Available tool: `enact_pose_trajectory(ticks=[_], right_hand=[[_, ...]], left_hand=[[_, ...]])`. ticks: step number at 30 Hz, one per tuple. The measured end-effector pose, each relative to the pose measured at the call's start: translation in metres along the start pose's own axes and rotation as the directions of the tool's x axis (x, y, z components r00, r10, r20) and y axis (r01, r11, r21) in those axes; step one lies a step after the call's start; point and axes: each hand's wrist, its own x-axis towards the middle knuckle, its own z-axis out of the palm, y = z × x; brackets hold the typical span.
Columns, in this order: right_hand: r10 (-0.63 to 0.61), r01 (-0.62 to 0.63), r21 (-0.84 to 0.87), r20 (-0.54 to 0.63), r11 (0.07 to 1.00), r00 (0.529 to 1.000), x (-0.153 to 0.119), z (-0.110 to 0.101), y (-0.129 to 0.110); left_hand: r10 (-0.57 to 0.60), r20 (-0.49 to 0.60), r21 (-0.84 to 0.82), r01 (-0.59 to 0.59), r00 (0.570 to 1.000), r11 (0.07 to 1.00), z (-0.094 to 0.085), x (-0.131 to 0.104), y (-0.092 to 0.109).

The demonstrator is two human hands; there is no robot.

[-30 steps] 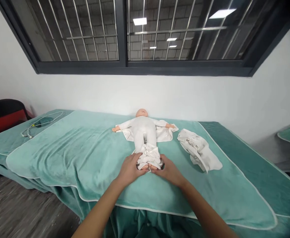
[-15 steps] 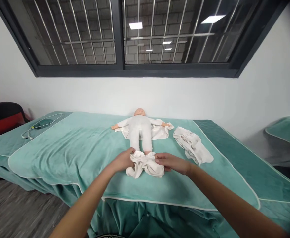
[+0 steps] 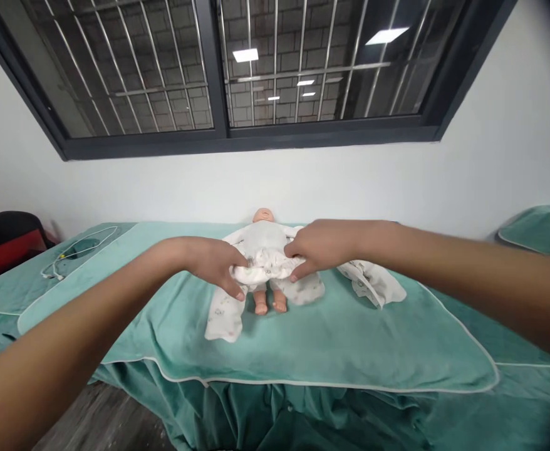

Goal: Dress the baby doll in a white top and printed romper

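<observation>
A baby doll point(image 3: 263, 215) in white clothing lies on its back on the green blanket, its bare feet towards me. Over its legs and hips is a white printed garment point(image 3: 223, 313), bunched at the middle, with two parts spreading to the sides. My left hand point(image 3: 218, 266) pinches the bunched cloth at its left end, fingers wrapped round it. On the right end my right hand point(image 3: 310, 249) grips the same cloth between thumb and fingers. The doll's arms are mostly covered by my hands and the cloth.
Another crumpled white cloth point(image 3: 376, 282) lies to the right of the doll. A pale cord point(image 3: 61, 257) is at the bed's left. Behind the green-covered bed point(image 3: 350, 351) are a wall and a barred window. A black and red object point(image 3: 7, 247) stands far left.
Both hands have moved up the doll from its feet to its hips with the cloth. The garment now spreads over the legs, and the feet show below it. The view has shifted slightly.
</observation>
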Motion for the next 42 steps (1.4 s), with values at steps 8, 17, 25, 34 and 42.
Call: enact_pose_trajectory(ticks=[8, 17, 25, 34, 42], right_hand=[[0.019, -0.067, -0.234, -0.202, 0.970, 0.979, 0.042, -0.063, -0.003], [-0.147, 0.058, -0.530, -0.128, 0.846, 0.981, -0.009, -0.114, -0.083], [-0.243, 0.106, -0.537, -0.192, 0.837, 0.951, -0.008, -0.134, -0.075], [0.022, -0.065, -0.449, -0.100, 0.891, 0.995, -0.029, -0.132, -0.075], [0.019, 0.218, 0.509, -0.420, 0.833, 0.907, -0.011, -0.096, -0.081]], left_hand=[[0.016, 0.213, 0.638, -0.151, 0.977, 0.755, -0.036, -0.006, 0.106], [-0.217, 0.441, 0.553, -0.073, 0.871, 0.830, -0.063, -0.029, 0.149], [-0.104, 0.307, 0.440, -0.044, 0.946, 0.897, -0.079, -0.029, 0.154], [0.040, 0.007, 0.282, -0.040, 0.999, 0.959, -0.091, -0.019, 0.130], [0.189, -0.492, -0.243, -0.342, 0.850, 0.908, -0.057, -0.010, 0.134]])
